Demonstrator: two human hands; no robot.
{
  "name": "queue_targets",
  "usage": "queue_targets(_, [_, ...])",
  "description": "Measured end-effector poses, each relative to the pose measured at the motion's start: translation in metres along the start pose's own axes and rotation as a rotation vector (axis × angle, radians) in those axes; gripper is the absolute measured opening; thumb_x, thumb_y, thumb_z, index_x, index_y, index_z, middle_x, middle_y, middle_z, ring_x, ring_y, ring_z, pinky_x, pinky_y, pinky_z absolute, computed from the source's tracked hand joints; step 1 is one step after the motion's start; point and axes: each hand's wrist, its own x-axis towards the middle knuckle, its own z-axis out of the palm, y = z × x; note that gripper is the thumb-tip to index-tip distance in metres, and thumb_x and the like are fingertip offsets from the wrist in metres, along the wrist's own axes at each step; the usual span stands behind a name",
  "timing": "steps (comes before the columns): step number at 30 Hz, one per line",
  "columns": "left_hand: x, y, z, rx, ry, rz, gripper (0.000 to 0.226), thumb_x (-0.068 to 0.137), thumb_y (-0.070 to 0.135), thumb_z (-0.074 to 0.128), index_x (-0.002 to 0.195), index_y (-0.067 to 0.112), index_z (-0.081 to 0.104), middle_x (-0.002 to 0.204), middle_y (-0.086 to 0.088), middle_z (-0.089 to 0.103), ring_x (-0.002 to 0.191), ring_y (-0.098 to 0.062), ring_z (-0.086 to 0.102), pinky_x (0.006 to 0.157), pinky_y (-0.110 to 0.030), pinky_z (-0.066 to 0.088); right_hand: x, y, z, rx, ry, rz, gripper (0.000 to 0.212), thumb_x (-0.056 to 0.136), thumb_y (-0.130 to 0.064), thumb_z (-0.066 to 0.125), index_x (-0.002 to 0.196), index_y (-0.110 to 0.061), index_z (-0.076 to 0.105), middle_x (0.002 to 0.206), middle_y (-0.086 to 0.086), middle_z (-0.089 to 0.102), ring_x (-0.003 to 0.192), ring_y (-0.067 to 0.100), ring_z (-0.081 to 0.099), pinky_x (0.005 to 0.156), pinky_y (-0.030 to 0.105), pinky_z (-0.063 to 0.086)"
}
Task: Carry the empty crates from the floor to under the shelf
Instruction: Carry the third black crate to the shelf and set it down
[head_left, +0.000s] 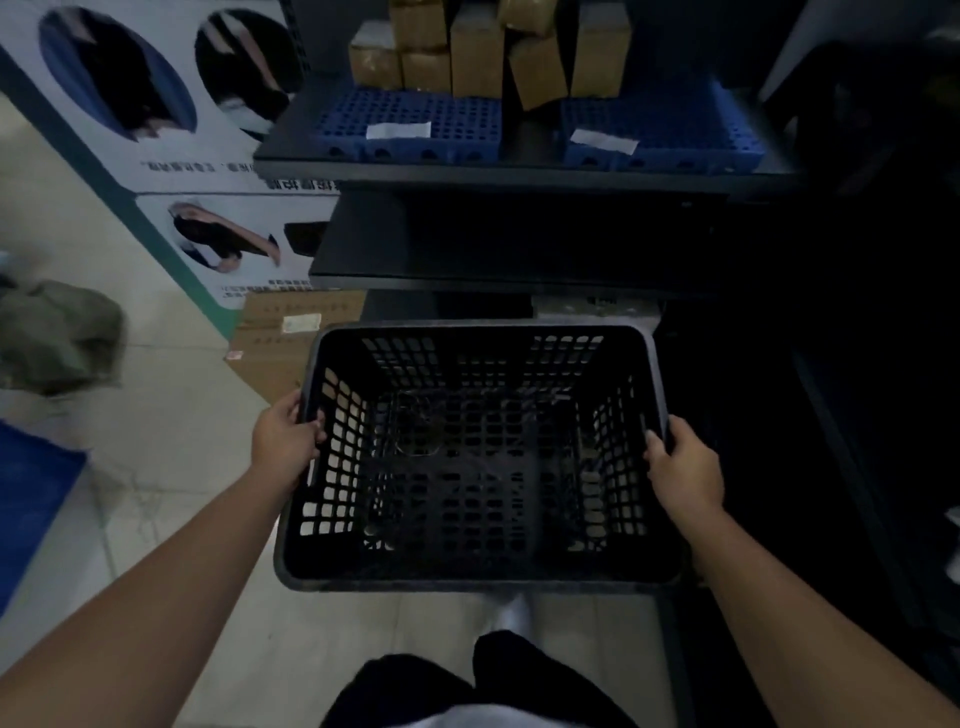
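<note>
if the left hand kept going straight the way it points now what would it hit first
Probably the brown cardboard box on the floor beside the dark metal shelf; the left hand grips the black plastic lattice crate, though depth is unclear.

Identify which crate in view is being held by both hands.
The black crate, gripped at its side rims by the left hand and right hand; the blue crates sit on the shelf.

one black crate (478, 452), two blue trays (410, 122), two hands (283, 441).
</note>
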Motion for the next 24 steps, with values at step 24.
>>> queue_targets(24, [0.124,-0.053,0.082,0.132,-0.013,-0.174,0.056,0.088,-0.013,0.053,0.096,0.041,0.067,0.091,-0.008,0.072,0.066,-0.023,0.058,0.067,-0.042,0.052,0.133,0.022,0.103,-0.153,-0.127,0.116,0.038,0.101,-0.036,0.048,0.129,-0.011,0.052,0.090,0.018,0.068,0.076,0.035,0.065,0.066,0.041,0.055])
